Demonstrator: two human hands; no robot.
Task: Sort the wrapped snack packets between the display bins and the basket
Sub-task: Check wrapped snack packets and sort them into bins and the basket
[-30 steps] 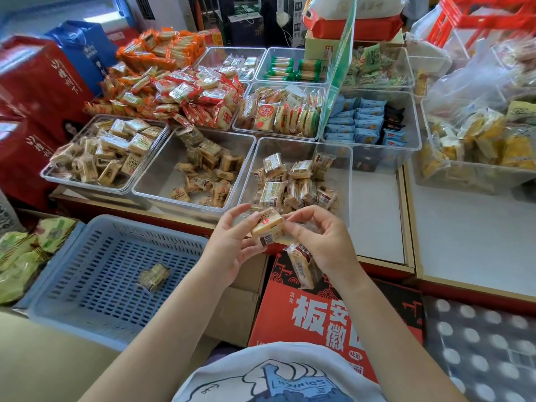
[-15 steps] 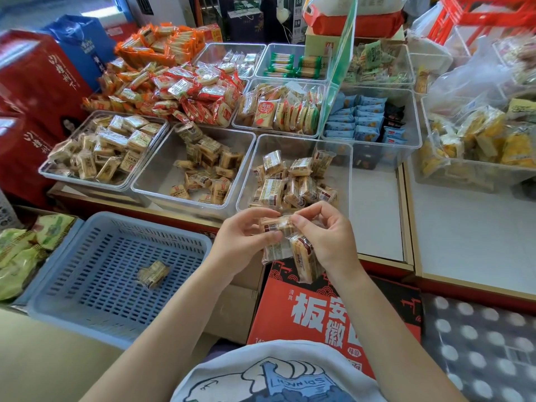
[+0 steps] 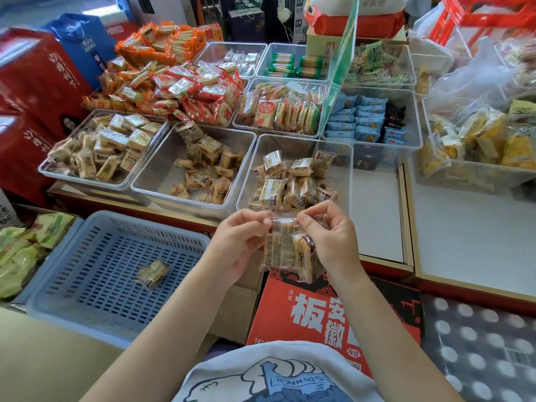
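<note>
My left hand [image 3: 236, 242] and my right hand [image 3: 330, 239] pinch the top seam of a clear-wrapped tan snack packet [image 3: 278, 248], which hangs flat between them. A second packet [image 3: 304, 259] is tucked under my right hand's fingers. Both hands hover just in front of a clear display bin [image 3: 333, 149] half full of the same tan packets. To its left stand two more clear bins [image 3: 156, 181] [image 3: 46, 169] of similar packets. A blue slotted basket [image 3: 87, 271] sits lower left with a single packet [image 3: 152, 272] lying inside.
Further back lie a heap of red and orange packets [image 3: 174, 85] and bins of green, blue and yellow snacks [image 3: 362, 117]. A red printed carton [image 3: 319, 314] stands below my hands. Green bags [image 3: 17, 250] lie left of the basket. Red boxes [image 3: 34, 91] stand far left.
The packet, held flat-side up between both hands a second ago, has been turned and now hangs upright from its top seam. Both hands have dropped slightly toward me.
</note>
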